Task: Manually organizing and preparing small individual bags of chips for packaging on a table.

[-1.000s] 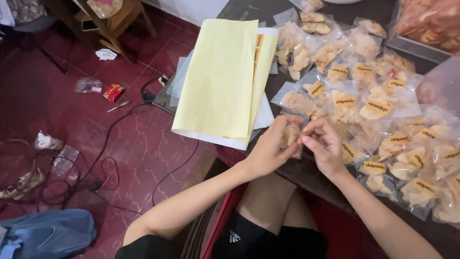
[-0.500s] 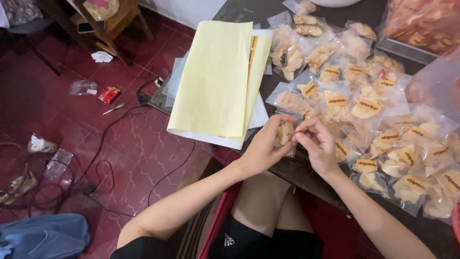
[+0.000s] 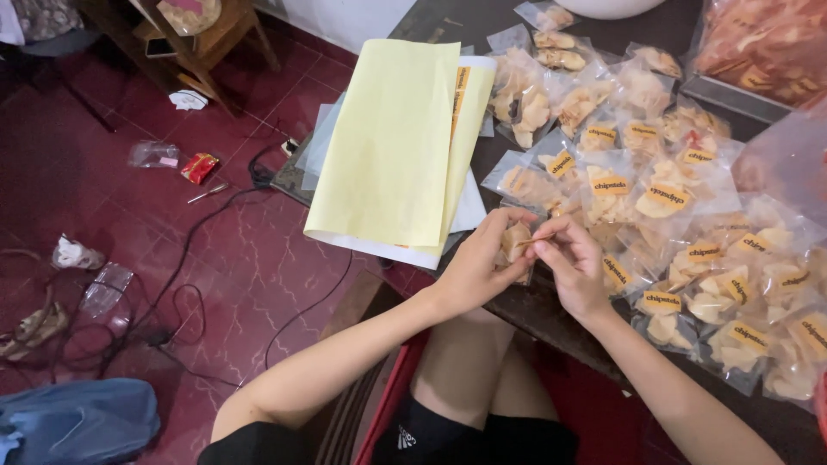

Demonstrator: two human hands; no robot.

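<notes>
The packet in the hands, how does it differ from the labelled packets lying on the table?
The packet is held up between the left hand and right hand; the labelled packets lie flat on the table. The held packet shows no orange label on its visible face; the others do. It is one; they form a spread. All are clear bags of pale chips.

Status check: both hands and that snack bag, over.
Left hand grips small clear snack bag. Right hand pinches orange sticker at it. Labelled bags crowd alongside.

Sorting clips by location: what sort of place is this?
Likely a home snack-packing spot: a dark table heaped with labelled chip bags, yellow sticker sheets, and a cluttered red tiled floor with cables.
</notes>
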